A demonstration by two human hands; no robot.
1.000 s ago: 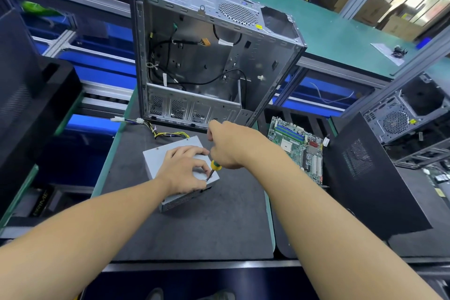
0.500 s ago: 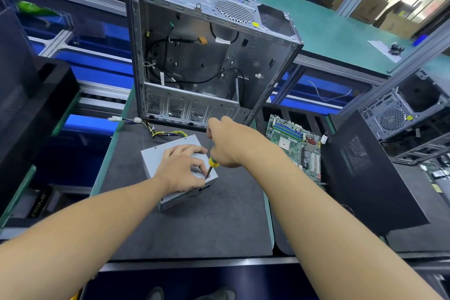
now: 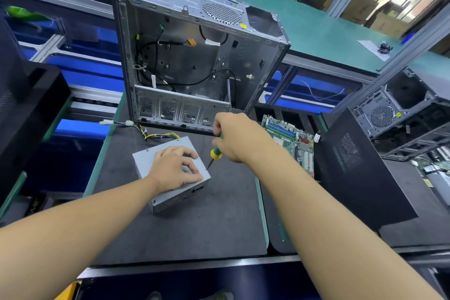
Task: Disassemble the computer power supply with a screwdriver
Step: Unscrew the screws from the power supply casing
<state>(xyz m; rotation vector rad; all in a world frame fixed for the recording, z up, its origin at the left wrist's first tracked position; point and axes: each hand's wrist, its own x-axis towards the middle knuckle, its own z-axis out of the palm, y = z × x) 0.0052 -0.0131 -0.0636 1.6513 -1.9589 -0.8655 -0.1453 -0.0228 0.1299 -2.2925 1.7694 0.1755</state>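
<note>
A grey metal power supply (image 3: 146, 161) lies flat on the dark mat (image 3: 194, 226), its vented side facing me and its yellow-black cable bundle (image 3: 158, 134) trailing off the far side. My left hand (image 3: 174, 168) rests on its top with the fingers bent and pressing down. My right hand (image 3: 237, 137) grips a screwdriver (image 3: 215, 151) with a green and yellow handle. The tool is tilted, and its tip touches the lid near the right edge.
An empty open computer case (image 3: 194, 61) stands upright just behind the power supply. A green motherboard (image 3: 289, 139) leans to the right of it. Black side panels (image 3: 360, 168) stand at right and left. Another case (image 3: 399, 107) sits far right.
My right hand has lifted a little, so more of the screwdriver handle shows. The left hand stays pressed on the power supply lid.
</note>
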